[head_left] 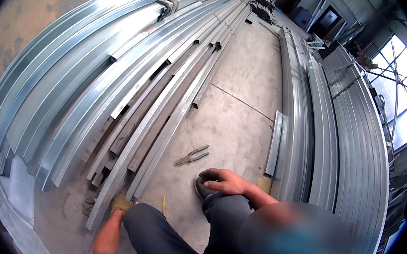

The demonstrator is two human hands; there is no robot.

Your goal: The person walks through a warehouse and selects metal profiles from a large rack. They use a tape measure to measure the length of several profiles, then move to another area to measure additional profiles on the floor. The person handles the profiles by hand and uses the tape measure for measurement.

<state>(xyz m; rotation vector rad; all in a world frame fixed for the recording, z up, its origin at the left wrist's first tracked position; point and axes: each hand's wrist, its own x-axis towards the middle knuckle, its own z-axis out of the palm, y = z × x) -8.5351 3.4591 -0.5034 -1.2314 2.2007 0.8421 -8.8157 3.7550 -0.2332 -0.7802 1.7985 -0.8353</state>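
Observation:
In a yellowish work glove, my left hand [120, 203] is closed at the side of a long silvery metal profile [101, 210] near its close end; the fingertips are hidden. That profile juts out nearer to me than those beside it. My bare right hand [225, 182] hangs over my right knee, fingers stretched forward and nothing in them. Beyond it, a pair of pliers [192, 156] lies on the concrete with its handles spread. A thin yellow strip [163, 205] lies on the floor between my legs.
Long metal profiles [84, 96] are stacked along the left, some tied in bundles. More profiles [354, 141] line the right side, with a short piece [275, 143] at their edge. White plastic sheeting [23, 193] lies at lower left. A yellowish scrap [264, 184] is near my right forearm.

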